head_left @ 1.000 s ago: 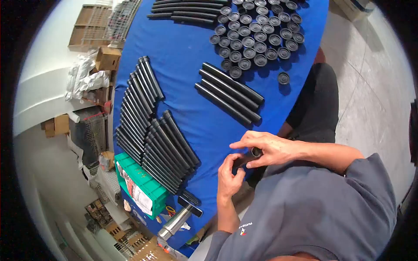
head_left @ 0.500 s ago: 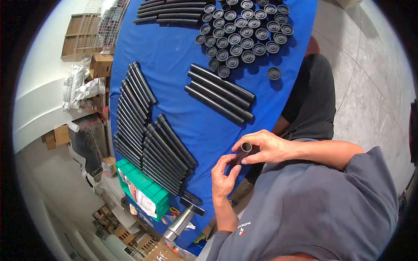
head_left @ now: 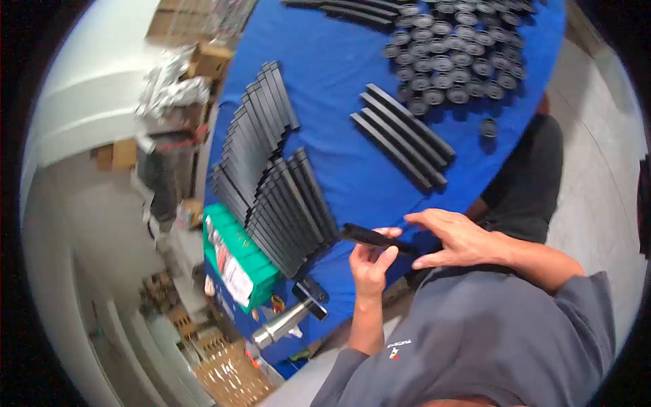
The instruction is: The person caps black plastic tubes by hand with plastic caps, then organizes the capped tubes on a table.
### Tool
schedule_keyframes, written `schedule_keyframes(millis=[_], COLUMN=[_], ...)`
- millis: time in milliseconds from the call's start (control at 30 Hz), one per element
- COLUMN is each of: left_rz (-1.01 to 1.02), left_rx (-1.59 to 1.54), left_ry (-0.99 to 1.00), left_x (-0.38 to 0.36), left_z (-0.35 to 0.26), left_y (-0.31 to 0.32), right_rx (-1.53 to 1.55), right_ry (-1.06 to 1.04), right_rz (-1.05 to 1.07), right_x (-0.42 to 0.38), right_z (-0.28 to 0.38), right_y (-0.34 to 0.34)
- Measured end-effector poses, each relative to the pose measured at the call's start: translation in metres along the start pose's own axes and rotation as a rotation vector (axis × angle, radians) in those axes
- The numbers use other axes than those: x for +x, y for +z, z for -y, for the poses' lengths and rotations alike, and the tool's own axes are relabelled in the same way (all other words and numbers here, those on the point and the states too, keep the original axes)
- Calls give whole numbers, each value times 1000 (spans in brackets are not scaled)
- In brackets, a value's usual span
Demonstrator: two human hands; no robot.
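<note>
My left hand (head_left: 370, 273) is closed around a black tube (head_left: 363, 235), thumb on the near side. The tube lies nearly level above the table's front edge, its left end pointing at the laid-out tubes. Just right of it is my right hand (head_left: 461, 237), thumb and fingers spread around the space by the tube's right end. I see no firm grip there. Beyond my hands, several loose black tubes (head_left: 401, 141) lie side by side on the blue cloth (head_left: 325, 88). To the left, two rows of black tubes (head_left: 288, 214) are lined up closely.
Many round black caps (head_left: 461, 57) cover the far right, with a single cap (head_left: 488, 127) apart. More tubes (head_left: 352, 10) lie at the far edge. A green crate (head_left: 261, 275) and a hammer-like tool with a silver handle (head_left: 281, 325) sit at the left.
The tube has swung from upright to nearly level, in my left hand. My right hand has come off it and opened. The whole view has shifted and tilted.
</note>
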State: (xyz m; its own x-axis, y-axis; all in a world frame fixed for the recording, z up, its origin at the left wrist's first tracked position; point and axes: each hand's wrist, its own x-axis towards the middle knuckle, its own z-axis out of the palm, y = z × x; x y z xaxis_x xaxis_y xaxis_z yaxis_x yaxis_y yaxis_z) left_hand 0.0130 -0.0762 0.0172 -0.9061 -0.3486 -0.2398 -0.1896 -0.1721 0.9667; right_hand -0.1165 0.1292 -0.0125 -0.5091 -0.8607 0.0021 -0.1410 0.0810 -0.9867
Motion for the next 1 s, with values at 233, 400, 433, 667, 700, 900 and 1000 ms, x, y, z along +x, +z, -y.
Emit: schedule_keyframes(millis=[233,400,433,667,700,900,1000], left_rz=[-156,309,410,709,700,773,828], left_rx=[-719,-121,56,349,379,572,604], left_ry=[-399,-590,-593,69,83,-191,-257], left_x=[-14,-31,-34,-31,-32,-28,-29], left_z=[35,34,26,20,23,8,12], left_y=[-1,-3,6,54,56,48,35], right_rx=[111,20,17,108,101,71,70], right_ry=[-16,46,68,279,278,265,266], right_rz=[-100,-111,-117,-109,-113,-142,-143], right_x=[0,-3,-4,-6,-7,-8,-8], right_z=[12,11,8,3,2,0,-1], right_y=[-8,-16,-15,-18,-17,-14,-13])
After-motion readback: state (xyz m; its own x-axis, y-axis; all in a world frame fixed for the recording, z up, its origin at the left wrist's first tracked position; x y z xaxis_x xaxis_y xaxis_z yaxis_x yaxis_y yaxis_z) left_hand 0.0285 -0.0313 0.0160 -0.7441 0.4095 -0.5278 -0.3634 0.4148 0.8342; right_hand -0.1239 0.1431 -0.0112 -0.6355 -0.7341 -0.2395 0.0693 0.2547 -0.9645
